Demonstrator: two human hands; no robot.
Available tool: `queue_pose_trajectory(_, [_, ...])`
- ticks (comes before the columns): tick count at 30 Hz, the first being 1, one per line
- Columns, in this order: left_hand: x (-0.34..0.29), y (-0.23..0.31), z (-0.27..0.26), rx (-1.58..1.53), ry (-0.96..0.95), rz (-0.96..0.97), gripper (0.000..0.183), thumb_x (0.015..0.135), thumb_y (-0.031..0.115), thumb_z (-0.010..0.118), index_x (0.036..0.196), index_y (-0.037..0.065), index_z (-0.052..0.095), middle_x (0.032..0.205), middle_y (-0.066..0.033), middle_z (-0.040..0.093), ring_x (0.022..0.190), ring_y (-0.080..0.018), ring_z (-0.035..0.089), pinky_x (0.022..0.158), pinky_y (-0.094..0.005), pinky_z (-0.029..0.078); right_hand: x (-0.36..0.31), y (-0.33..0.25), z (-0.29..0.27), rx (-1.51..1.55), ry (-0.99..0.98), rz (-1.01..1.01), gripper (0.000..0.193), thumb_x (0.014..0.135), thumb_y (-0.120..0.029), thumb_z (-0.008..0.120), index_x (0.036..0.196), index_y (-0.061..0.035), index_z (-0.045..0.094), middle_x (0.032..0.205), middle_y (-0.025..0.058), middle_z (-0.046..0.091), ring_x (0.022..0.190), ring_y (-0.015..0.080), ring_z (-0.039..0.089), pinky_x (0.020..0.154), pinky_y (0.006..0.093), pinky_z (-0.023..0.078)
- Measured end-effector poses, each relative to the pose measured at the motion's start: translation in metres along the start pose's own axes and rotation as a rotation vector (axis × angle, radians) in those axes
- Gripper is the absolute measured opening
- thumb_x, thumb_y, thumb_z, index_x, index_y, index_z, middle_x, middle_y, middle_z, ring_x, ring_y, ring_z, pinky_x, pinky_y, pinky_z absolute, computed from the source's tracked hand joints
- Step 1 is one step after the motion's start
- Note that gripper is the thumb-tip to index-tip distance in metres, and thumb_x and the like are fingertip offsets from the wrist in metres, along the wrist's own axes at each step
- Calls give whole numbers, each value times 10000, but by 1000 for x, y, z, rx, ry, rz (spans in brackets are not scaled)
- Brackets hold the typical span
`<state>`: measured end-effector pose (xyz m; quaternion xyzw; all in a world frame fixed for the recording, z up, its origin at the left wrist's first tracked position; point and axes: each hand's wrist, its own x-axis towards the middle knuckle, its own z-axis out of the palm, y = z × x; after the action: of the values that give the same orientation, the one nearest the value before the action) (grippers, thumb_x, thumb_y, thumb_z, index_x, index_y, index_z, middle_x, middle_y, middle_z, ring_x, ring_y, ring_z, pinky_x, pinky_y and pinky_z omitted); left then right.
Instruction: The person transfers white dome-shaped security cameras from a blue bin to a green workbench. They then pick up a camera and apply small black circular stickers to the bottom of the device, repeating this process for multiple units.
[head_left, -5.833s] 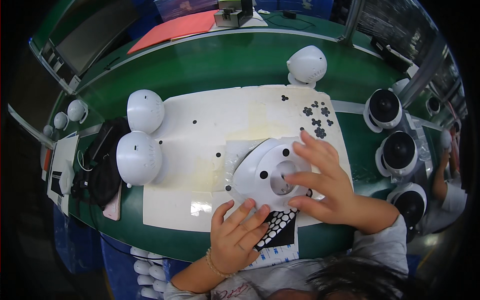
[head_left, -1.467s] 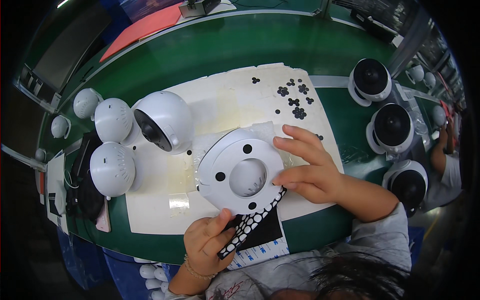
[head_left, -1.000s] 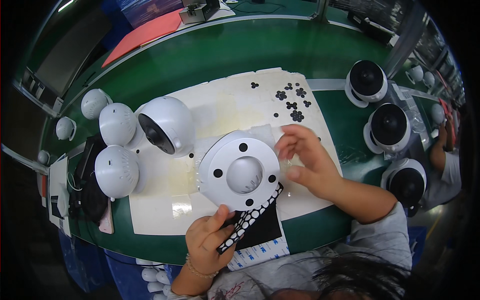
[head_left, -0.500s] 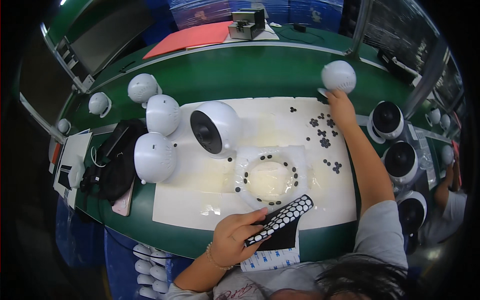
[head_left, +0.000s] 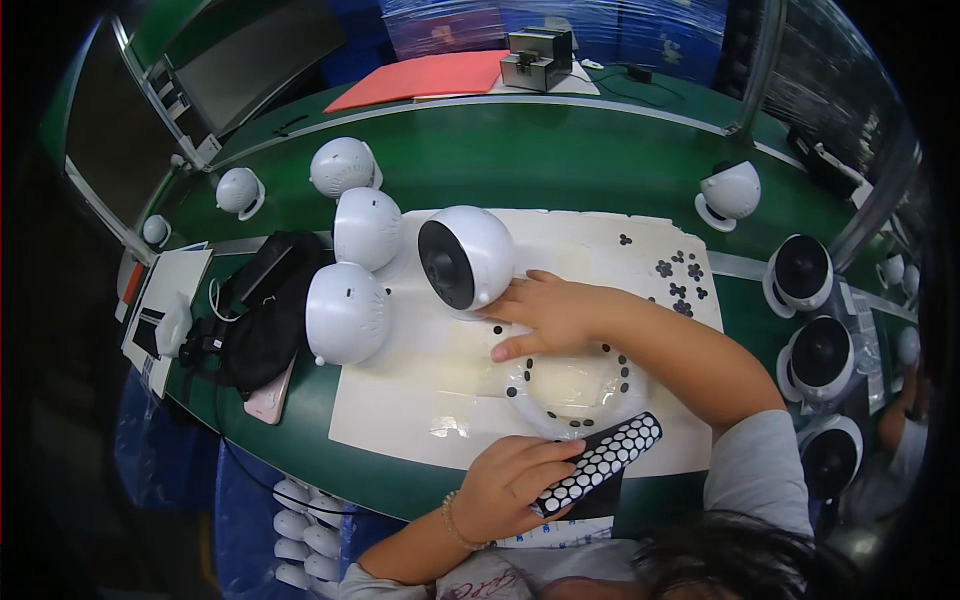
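My left hand [head_left: 515, 485] is closed on a bent black sheet with white round spots [head_left: 603, 462] at the near edge of the table. My right hand [head_left: 550, 312] reaches across the middle, thumb spread, its fingertips at the lower side of a round white camera with a black face [head_left: 468, 258]. Whether they touch its base is hard to see. Just below that hand lies a clear-white ring-shaped holder [head_left: 535, 408] dotted with small black pads. A white round-bodied camera [head_left: 732, 190] stands on its base at the back right, away from both hands.
More white cameras [head_left: 348, 312] stand at the left, and black-faced ones [head_left: 822, 352] line the right. Black pad clusters [head_left: 681, 292] lie on the pale mat [head_left: 400, 405]. A black bag [head_left: 262, 335] and a pink phone [head_left: 268, 398] are at the left edge.
My right hand has let go of the white camera at the back right and come left to the middle camera. My left hand keeps the spotted sheet. The whole view has shifted slightly.
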<state>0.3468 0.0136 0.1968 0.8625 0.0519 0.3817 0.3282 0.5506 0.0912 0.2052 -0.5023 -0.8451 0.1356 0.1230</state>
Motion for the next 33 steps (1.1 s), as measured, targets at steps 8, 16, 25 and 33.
queue_pose_trajectory(8, [-2,-2,-4,-56,-121,-50,478,585,-17,607,1052,45,529,1119,-80,566,930,-242,547,793,-335,422,9,9,-17,53,384,-106,425,715,-353,649,1039,-92,560,976,111,559,971,272,489,872,368,359])
queue_pose_trajectory(16, [-4,4,-12,-150,-33,-61,407,561,5,623,965,34,587,994,-78,621,763,-242,581,682,-345,462,-62,-22,-43,743,902,303,208,806,-177,607,934,-32,529,827,64,587,689,121,548,647,240,437])
queue_pose_trajectory(25, [-15,4,-4,-361,272,-340,289,593,-95,676,850,-23,566,682,-126,569,602,-190,550,557,-263,435,-113,-45,-31,1326,530,508,331,824,-201,598,1055,-5,464,826,44,583,728,94,553,658,221,432])
queue_pose_trajectory(33, [-7,15,8,-456,527,-485,286,646,-64,697,873,-17,529,739,-128,582,659,-171,562,601,-266,450,-157,-80,-29,461,649,-4,579,680,-190,730,1170,-68,447,985,90,558,902,244,538,790,357,403])
